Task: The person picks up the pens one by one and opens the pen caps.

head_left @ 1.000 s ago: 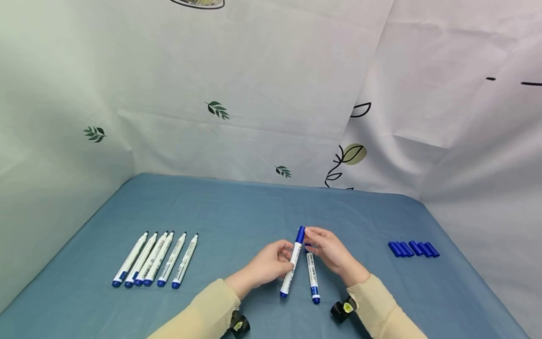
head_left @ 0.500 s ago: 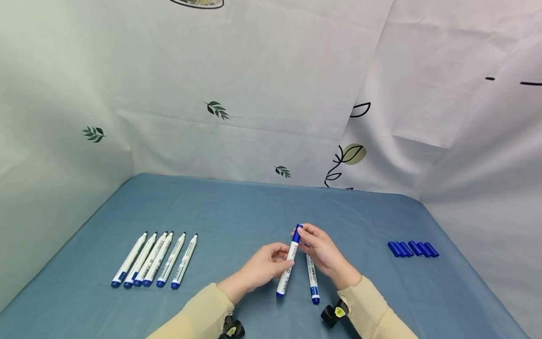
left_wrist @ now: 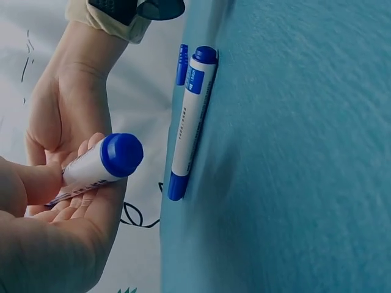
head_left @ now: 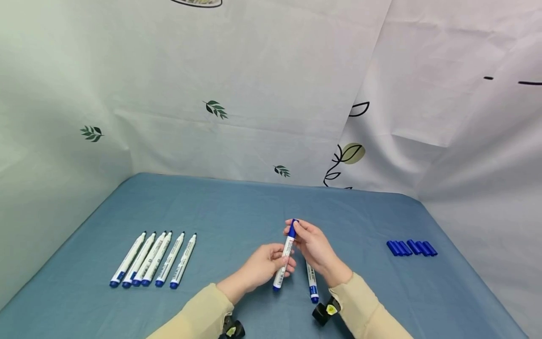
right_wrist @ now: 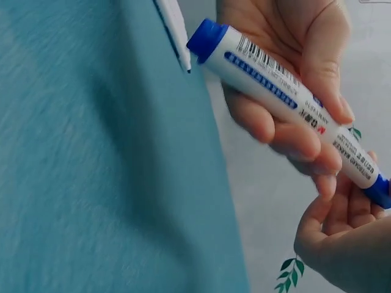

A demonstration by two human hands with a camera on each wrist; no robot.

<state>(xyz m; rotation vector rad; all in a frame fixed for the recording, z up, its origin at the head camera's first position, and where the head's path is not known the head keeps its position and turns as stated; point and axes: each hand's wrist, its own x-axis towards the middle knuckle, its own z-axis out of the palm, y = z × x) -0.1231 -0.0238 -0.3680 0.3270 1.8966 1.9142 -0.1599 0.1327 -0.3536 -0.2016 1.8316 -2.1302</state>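
A white whiteboard marker (head_left: 288,246) with a blue cap (head_left: 292,229) is held tilted above the table. My left hand (head_left: 259,267) pinches its white barrel between thumb and fingers, as the right wrist view shows up close. My right hand (head_left: 318,249) grips the capped end, thumb on the cap. The marker's blue butt end (left_wrist: 123,155) faces the camera in the left wrist view. Beneath my right hand, a second capped marker (left_wrist: 190,125) lies on the cloth; in the head view the hand hides its cap.
Several capless whiteboard markers (head_left: 157,259) lie side by side on the left, tips pointing away. On the right, several loose blue caps (head_left: 411,248) sit in a row. A blue cloth (head_left: 237,207) covers the table, and patterned white sheets (head_left: 254,94) hang behind.
My right hand has moved left and closed its fingers on the cap. The held marker has shifted slightly left and up. My left hand keeps its hold on the barrel.
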